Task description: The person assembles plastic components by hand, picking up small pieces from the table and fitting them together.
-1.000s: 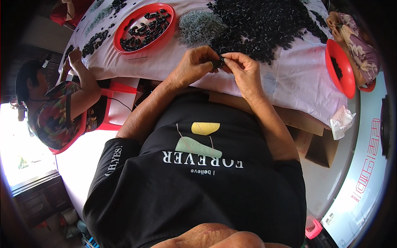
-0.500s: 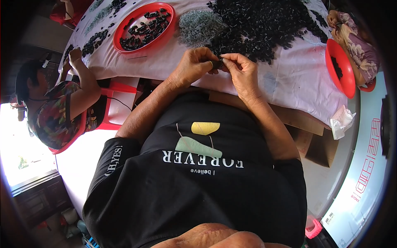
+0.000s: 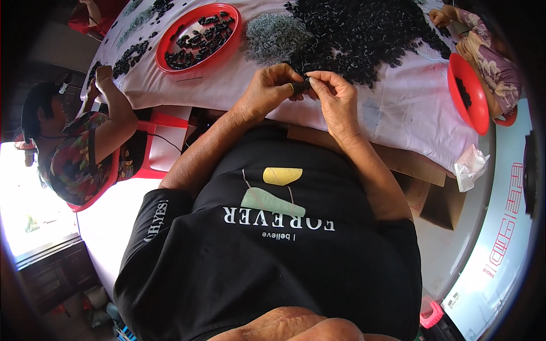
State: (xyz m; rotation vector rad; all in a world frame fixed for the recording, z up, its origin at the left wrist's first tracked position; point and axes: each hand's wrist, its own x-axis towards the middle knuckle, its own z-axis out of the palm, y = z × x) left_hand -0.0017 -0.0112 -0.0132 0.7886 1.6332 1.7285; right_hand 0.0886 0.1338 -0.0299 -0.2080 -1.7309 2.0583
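A person's left hand (image 3: 272, 85) curls its fingers around a small dark piece (image 3: 300, 87) at its three o'clock. The right hand (image 3: 336, 99), thumb and forefinger nearly closed, pinches at the piece, which lies at its ten o'clock. Neither hand is nearer; the long axis is too small to tell. Black pieces (image 3: 364, 40) heap towards one o'clock.

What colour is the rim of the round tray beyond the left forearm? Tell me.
The round tray's rim is red, best seen in the head view.

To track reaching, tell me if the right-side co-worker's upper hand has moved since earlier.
Yes: the co-worker's upper hand has moved left, toward the heap of small black parts.
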